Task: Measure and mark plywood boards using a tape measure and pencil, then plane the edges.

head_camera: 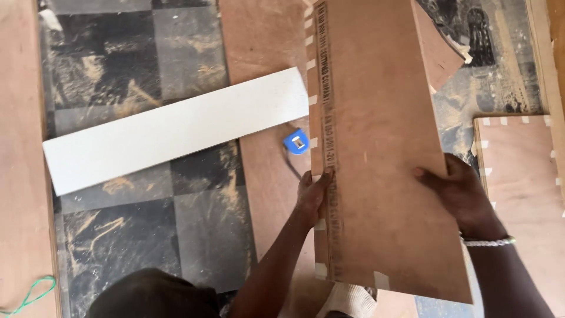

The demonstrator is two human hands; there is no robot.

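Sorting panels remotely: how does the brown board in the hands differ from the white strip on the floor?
The brown board is wide and held by the left hand and right hand; the white strip is narrow and lies untouched on the floor. The board bears a printed band along one edge; the strip is plain. Both are flat and rectangular.

A dusty floor point(147, 224) of dark square tiles, strewn with sawdust. A long white board point(176, 129) lies slantwise across it, its right end resting on a brown sheet point(265, 176) laid flat. A blue tape measure point(296, 142) sits on that sheet. Another brown panel point(524, 176) lies at right, a green cord point(29, 294) at lower left.
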